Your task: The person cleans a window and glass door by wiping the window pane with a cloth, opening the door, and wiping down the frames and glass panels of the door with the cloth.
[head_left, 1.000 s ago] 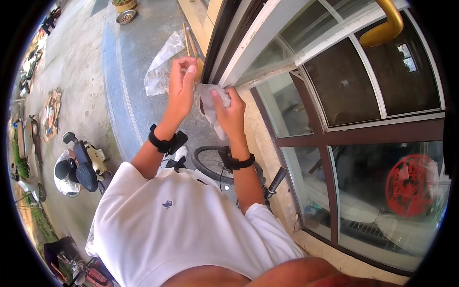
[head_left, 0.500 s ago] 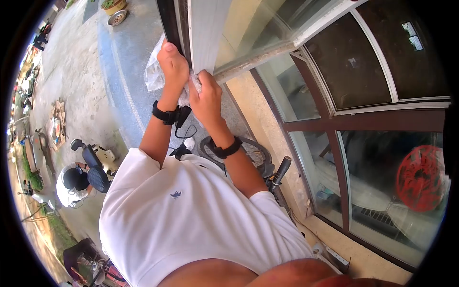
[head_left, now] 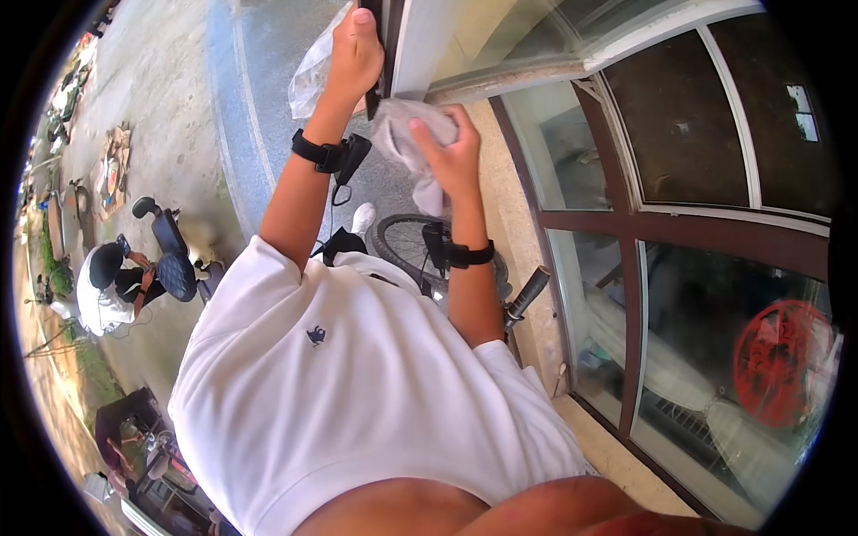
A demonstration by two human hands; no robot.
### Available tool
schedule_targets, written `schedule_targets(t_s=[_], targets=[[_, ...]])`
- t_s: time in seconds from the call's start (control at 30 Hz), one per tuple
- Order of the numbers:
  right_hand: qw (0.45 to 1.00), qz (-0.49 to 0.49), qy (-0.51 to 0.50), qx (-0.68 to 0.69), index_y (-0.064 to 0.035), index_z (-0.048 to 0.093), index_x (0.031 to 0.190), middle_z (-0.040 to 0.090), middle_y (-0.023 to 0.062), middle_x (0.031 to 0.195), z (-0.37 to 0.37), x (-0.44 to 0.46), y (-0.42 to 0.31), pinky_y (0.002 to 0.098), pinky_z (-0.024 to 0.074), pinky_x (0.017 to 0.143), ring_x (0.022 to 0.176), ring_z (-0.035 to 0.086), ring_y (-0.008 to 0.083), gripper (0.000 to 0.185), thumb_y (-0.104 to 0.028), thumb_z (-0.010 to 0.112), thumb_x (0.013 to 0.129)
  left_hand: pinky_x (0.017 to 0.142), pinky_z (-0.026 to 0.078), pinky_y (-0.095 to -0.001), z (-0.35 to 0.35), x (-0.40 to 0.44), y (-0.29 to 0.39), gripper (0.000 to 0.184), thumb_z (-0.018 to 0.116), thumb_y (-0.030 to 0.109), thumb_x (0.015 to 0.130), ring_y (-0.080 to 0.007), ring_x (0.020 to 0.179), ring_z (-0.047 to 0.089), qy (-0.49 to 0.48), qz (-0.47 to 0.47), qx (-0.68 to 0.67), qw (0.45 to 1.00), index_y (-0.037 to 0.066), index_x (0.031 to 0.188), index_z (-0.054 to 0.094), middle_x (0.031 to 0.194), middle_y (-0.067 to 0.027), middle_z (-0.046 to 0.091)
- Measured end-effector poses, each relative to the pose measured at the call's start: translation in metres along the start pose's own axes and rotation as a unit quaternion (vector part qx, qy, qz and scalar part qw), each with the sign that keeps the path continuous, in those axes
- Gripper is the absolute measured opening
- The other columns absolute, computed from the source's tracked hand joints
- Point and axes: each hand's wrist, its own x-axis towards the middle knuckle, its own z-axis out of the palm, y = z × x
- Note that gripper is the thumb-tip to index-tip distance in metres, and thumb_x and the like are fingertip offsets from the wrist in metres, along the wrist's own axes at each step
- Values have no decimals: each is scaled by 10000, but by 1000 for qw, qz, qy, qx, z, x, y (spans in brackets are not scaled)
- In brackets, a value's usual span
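My left hand [head_left: 357, 55] is closed round the dark outer edge of the open window sash [head_left: 393, 45], with its thumb up. To its right, my right hand [head_left: 451, 154] grips a damp-looking greyish cloth [head_left: 402, 134]. The cloth lies bunched by the lower corner of the sash, and one end hangs down beneath the fingers. Above the cloth is the sash's white inner frame [head_left: 500, 79] with its glass pane. Each of my wrists wears a black strap with a small device.
A bicycle wheel [head_left: 398, 246] and handlebar grip [head_left: 529, 293] are below my right arm. Clear plastic [head_left: 313, 76] lies on the ground. Fixed windows [head_left: 688, 125] stand at right, a red fan [head_left: 782, 362] behind glass. A person [head_left: 105, 290] sits by a scooter [head_left: 170, 250] at left.
My left hand has shifted up along the sash edge. My right hand has moved right with the cloth, away from my left hand, and more of the cloth shows.
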Motion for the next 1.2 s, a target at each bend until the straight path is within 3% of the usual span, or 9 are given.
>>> schedule_targets(t_s=[0.07, 0.1, 0.2, 0.27, 0.53, 0.6, 0.77, 1.07, 1.2], targets=[[990, 75, 108, 45, -5, 613, 963, 663, 56, 898, -30, -6, 8, 268, 491, 726, 810, 599, 128, 244, -155, 747, 826, 489, 331, -312, -5, 0, -3, 669, 224, 594, 1002, -96, 543, 398, -37, 13, 23, 999, 27, 706, 417, 572, 4, 407], [981, 68, 169, 59, 4, 617, 976, 669, 68, 913, -45, -6, 23, 272, 492, 732, 826, 602, 132, 213, -128, 722, 846, 896, 424, -456, -4, -8, -33, 573, 249, 414, 1045, -462, 1026, 550, -87, -25, 132, 987, -55, 1241, 511, 1098, -306, 588], [960, 68, 267, -42, 26, 625, 1072, 674, 112, 959, -77, -12, 47, 311, 494, 781, 857, 617, 178, 255, -126, 679, 875, 837, 438, -439, 0, -6, 6, 650, 205, 470, 1035, -431, 983, 575, -118, -52, 141, 982, -63, 1224, 526, 1045, -272, 617], [957, 83, 268, -77, 26, 627, 1091, 667, 123, 982, -73, -19, 48, 317, 491, 802, 883, 625, 196, 264, -125, 672, 879, 793, 443, -443, 9, 2, 43, 681, 206, 503, 1023, -404, 938, 602, 7, 90, -16, 996, -60, 1218, 534, 1023, -261, 631], [968, -63, 151, -188, 1, 674, 1070, 611, 145, 977, 3, -10, 55, 340, 483, 824, 897, 620, 289, 256, -56, 689, 821, 703, 433, -470, 4, -4, 11, 735, 191, 566, 1003, -388, 785, 593, -55, -17, 102, 993, -46, 1061, 593, 859, -250, 617], [971, -43, 160, -173, 4, 674, 1052, 614, 147, 968, 10, -6, 57, 344, 485, 812, 890, 623, 287, 248, -57, 696, 813, 588, 414, -324, 6, 0, 36, 690, 221, 567, 1015, -140, 643, 506, 29, 105, 25, 994, -13, 870, 565, 701, -53, 551], [970, -59, 150, -180, -8, 674, 986, 617, 148, 912, 15, 24, 72, 378, 493, 760, 857, 622, 325, 249, -66, 728, 751, 743, 463, -359, 10, 4, 48, 631, 252, 486, 1035, -307, 821, 616, 20, 114, -55, 992, -29, 1135, 602, 927, -181, 615], [945, 11, 131, -300, -67, 654, 852, 645, 93, 881, 11, 44, 66, 414, 502, 707, 823, 639, 334, 267, -240, 775, 687, 597, 394, -378, 9, 1, 60, 515, 356, 442, 1031, -280, 638, 492, 32, 80, -91, 992, -8, 896, 566, 718, -124, 463], [928, -22, 139, -346, -58, 638, 815, 641, 89, 867, 5, 51, 66, 420, 498, 682, 806, 635, 337, 281, -267, 775, 686, 622, 416, -308, 10, -2, 47, 692, 218, 545, 1025, -163, 689, 542, 50, 85, -11, 995, -16, 1067, 620, 783, -78, 612]])
